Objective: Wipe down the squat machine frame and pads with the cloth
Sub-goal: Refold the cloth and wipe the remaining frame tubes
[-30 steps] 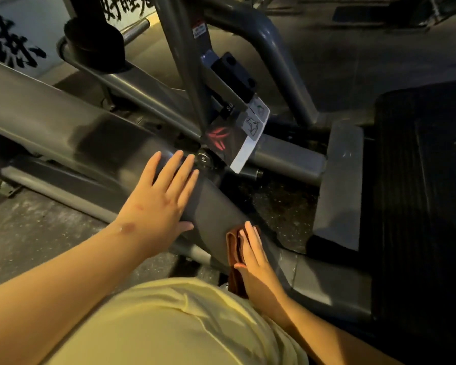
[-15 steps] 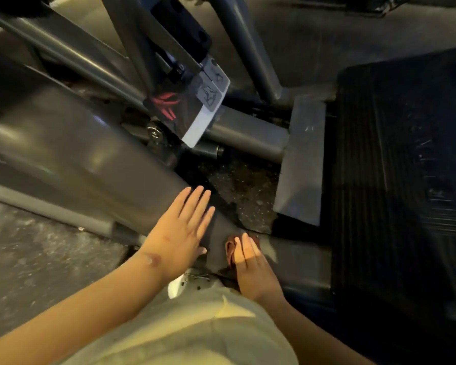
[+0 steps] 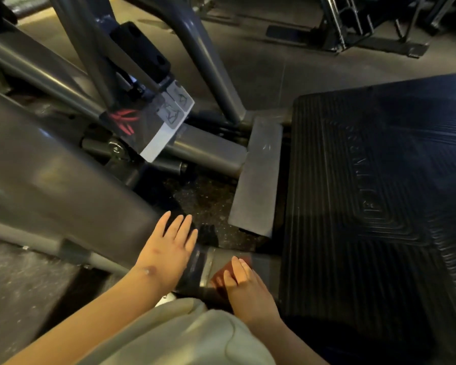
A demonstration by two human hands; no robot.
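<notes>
Straight fingers (image 3: 238,268) of the right hand (image 3: 245,285) press a reddish-brown cloth (image 3: 218,280) flat on the low end of the grey squat machine frame (image 3: 63,185), beside the ribbed black footplate (image 3: 366,206). The left hand (image 3: 169,248), fingers extended and slightly spread, rests flat on the same frame just left of the cloth, holding nothing. A labelled plate (image 3: 156,133) hangs farther up the frame.

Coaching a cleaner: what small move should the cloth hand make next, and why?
Probably slide the right hand and cloth along the grey frame toward the ribbed footplate: straight fingers press the cloth flat at the frame's low end, left hand braced beside.
</notes>
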